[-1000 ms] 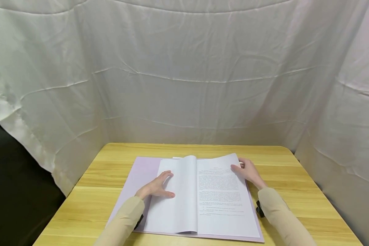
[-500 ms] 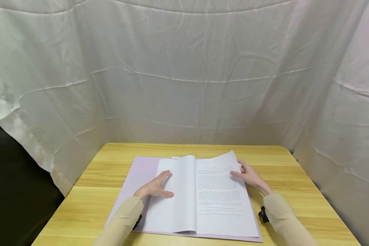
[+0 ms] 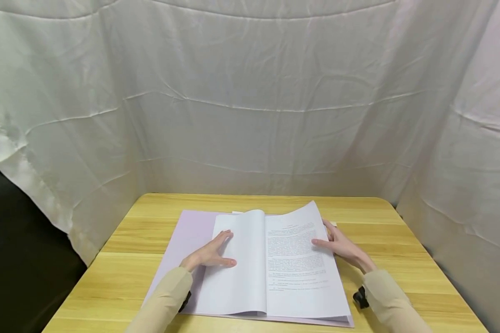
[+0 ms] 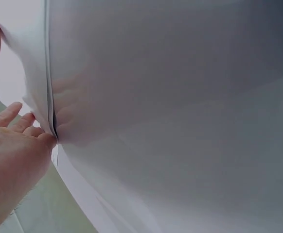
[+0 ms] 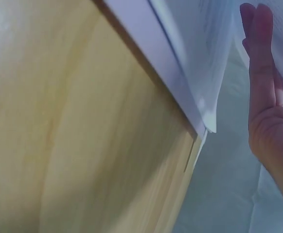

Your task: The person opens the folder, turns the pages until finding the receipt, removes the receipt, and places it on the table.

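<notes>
- Surface (image 3: 416,268): pale wood, carrying everything below.
- Lilac folder (image 3: 193,231): lies open on the surface, under the papers, its left part showing.
- Blank pages (image 3: 233,293): lie left of the fold, bowing upward beside it.
- Printed page (image 3: 296,303): lies right of the fold, between the hands but nearer the right; its long axis runs from the person's side toward the far edge of the surface. Its outer edge is free, its far right corner raised.
- Right hand (image 3: 342,246): at that outer edge, nearer the far corner than the near one, pinching the printed page, thumb on top and fingers behind.
- Left hand (image 3: 210,254): across the fold, resting on the blank pages, thumb and fingers spread, well apart from the printed page.
</notes>
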Demonstrator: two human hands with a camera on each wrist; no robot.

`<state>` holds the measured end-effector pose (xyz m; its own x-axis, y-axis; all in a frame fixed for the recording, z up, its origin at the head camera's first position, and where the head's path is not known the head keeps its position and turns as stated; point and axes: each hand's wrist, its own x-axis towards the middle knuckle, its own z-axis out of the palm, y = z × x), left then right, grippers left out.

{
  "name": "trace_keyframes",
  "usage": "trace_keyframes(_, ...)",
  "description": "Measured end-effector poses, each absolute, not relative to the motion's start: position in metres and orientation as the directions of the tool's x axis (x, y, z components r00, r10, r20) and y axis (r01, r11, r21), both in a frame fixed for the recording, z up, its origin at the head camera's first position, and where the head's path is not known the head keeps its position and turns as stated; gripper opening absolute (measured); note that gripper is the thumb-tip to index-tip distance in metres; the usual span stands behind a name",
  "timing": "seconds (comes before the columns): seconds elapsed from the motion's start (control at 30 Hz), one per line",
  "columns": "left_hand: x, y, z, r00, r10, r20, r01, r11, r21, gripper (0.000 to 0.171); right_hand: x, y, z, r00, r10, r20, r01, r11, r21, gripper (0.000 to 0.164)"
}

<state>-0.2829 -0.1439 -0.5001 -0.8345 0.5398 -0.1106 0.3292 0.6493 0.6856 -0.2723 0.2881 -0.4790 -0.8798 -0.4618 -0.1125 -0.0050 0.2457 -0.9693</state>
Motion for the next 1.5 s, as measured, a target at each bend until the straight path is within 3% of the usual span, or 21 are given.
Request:
trace_keyframes(0.9,-0.275,-0.140,-0.487,-0.829,0.556,-0.061,0.334,0.578,0.744,0.104,-0.248,0.283,-0.466,-0.790,-0.609,-0.070,0.011,0.101,-0.995,0.090)
trace_keyframes(1.5,-0.266,-0.138,-0.473,-0.820,0.563,-0.099,0.283,0.550,0.786,0.105,-0.234,0.273,-0.444,-0.814,-0.546,-0.196,0.102,0.198,-0.975,0.092)
